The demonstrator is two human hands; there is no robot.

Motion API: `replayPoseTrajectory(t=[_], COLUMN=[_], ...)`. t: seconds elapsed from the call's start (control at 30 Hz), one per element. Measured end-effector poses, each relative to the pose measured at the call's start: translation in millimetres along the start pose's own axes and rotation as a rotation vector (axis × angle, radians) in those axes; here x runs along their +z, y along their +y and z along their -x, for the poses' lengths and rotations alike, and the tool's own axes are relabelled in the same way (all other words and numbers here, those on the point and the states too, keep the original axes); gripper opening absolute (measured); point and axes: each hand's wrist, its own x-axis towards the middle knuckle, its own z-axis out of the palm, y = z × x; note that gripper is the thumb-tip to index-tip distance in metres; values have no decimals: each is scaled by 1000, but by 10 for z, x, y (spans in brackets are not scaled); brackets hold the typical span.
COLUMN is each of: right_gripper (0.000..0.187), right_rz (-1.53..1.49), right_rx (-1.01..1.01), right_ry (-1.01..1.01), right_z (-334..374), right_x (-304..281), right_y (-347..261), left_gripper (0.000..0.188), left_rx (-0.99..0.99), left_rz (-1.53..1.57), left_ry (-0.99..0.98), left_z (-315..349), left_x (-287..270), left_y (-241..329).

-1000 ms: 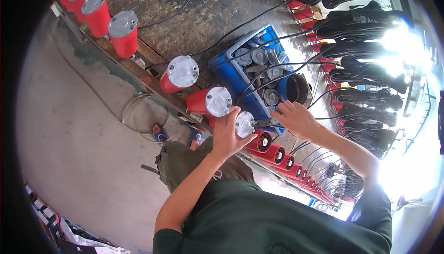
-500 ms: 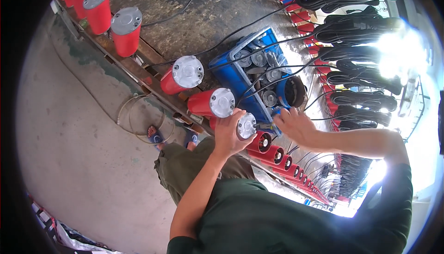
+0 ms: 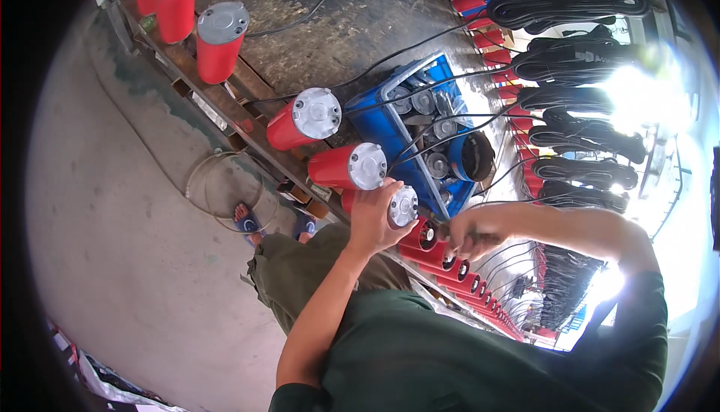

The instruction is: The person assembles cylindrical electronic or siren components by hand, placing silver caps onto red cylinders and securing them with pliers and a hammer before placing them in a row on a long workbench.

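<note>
My left hand (image 3: pixel 373 221) is wrapped round a red cylinder with a round silver end cap (image 3: pixel 403 206), holding it tilted with the cap facing right. Just right of it, my right hand (image 3: pixel 476 232) is curled beside the open-ended red cylinders (image 3: pixel 426 235), apart from the cap. Motion blurs its fingers, and I cannot make out what is in them. Left of my left hand lie capped red cylinders, the nearest (image 3: pixel 334 167) close to my fingers and another (image 3: pixel 289 128) beyond it.
Beyond my hands stands a blue crate (image 3: pixel 375 112) holding silver caps and a round blue-rimmed container (image 3: pixel 474 155). Black cables (image 3: pixel 450 78) cross the worktop (image 3: pixel 300 52). Coiled black cables (image 3: pixel 577 59) line the right side. A thin hose loop (image 3: pixel 202 179) lies on the floor near my feet.
My right hand has drawn back from the silver cap, where a thin tool showed between them, and moved nearer to me. My left hand stays on the cylinder. The view has shifted slightly.
</note>
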Motion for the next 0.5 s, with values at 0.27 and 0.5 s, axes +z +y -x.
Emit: replayPoseTrajectory(t=[0.27, 0.5], right_gripper=[29, 25], right_rz=[-81, -2019], right_rx=[31, -95], right_ry=[64, -649], right_z=[-15, -84], right_x=[160, 296], right_y=[18, -137], left_gripper=[86, 87], left_rx=[-1, 18], left_rz=[-6, 14], left_ry=[3, 0], left_z=[38, 12], left_x=[27, -9], left_y=[-8, 28])
